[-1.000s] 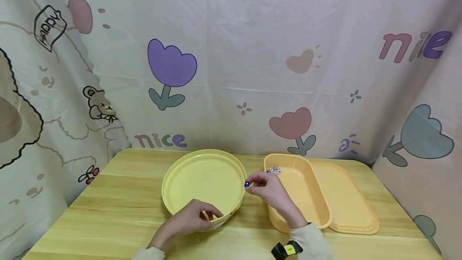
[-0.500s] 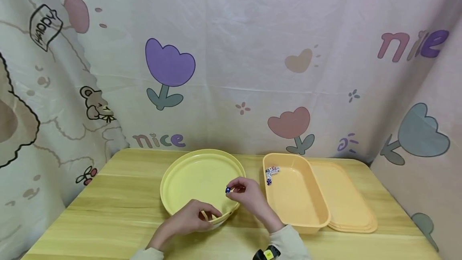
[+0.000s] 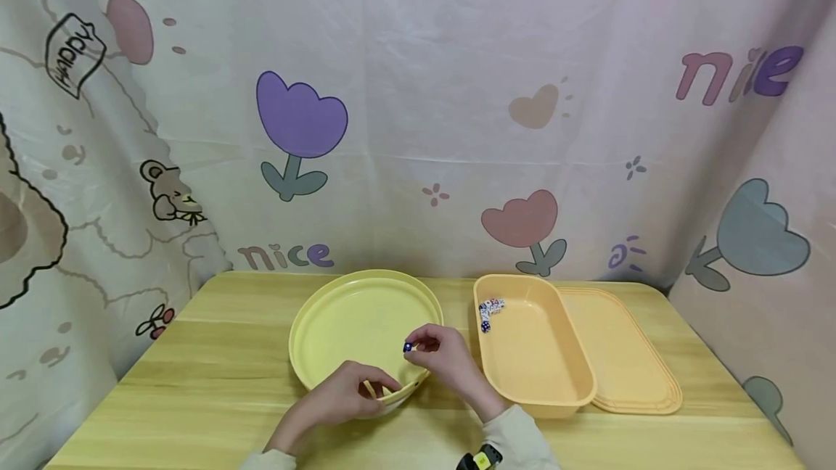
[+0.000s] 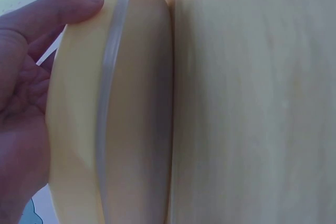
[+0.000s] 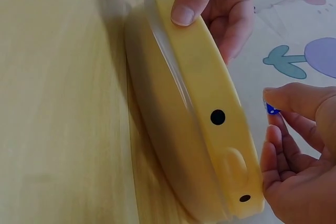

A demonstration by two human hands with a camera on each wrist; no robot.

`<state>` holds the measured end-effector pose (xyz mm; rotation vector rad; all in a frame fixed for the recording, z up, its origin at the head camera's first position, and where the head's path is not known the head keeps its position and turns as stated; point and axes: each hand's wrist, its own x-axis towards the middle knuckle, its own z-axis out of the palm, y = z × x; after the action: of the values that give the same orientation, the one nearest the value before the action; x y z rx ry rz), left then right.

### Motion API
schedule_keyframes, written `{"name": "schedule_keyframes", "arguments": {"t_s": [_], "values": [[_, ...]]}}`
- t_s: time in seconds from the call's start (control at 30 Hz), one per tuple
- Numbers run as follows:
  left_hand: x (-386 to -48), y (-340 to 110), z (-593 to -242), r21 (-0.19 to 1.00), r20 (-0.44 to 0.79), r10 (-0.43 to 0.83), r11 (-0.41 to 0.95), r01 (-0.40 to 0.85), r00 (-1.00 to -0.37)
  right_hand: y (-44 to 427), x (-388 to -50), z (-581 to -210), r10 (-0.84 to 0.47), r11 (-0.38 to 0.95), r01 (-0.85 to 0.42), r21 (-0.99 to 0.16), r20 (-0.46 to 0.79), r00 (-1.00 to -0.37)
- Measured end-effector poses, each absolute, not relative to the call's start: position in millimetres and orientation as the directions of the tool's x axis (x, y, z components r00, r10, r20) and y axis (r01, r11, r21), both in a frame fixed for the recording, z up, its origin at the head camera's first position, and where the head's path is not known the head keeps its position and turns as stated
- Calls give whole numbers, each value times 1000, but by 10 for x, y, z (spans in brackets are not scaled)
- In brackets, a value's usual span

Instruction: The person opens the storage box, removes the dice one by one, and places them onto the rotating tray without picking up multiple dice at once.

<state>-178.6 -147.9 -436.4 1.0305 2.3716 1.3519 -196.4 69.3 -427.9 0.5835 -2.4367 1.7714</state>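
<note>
My left hand [image 3: 353, 392] grips the near rim of a round yellow tub [image 3: 300, 325], thumb on the outer side and fingers over the edge. In the left wrist view the thumb [image 4: 86, 8] presses the tub's yellow band, above a pale strip. Over the tub's near right part, my right hand [image 3: 447, 363] pinches a small blue die [image 3: 408, 347] with white dots between thumb and fingertips. The right wrist view shows the blue die [image 5: 272, 109] mostly covered by the thumb. Black spots and a raised bump mark the tub's side [image 5: 231, 145].
Right of the tub stands an orange rectangular box [image 3: 542, 354], with several small white and blue dotted pieces [image 3: 490, 310] in its far left corner. A flat orange lid [image 3: 627, 354] lies beside it on the wooden table [image 3: 196, 383]. A printed curtain [image 3: 405, 93] hangs behind.
My right hand has moved left from over the orange box to over the tub, carrying the blue die. The left hand stays on the rim.
</note>
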Motion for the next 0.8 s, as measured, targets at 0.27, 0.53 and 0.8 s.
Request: {"name": "schedule_keyframes", "arguments": {"t_s": [0.27, 0.53, 0.8], "values": [[-1795, -1467, -4338, 831, 140, 668, 321, 454, -731, 690, -2000, -4322, -235, 255, -348, -902, 291, -927], [-1787, -1458, -4324, 837, 127, 663, 327, 439, -738, 693, -1993, -4312, -220, 233, -338, -912, 289, -932], [-1778, -1461, -4337, 830, 129, 661, 336, 445, -739, 685, -2001, -4323, -220, 255, -334, -907, 282, -934]]}}
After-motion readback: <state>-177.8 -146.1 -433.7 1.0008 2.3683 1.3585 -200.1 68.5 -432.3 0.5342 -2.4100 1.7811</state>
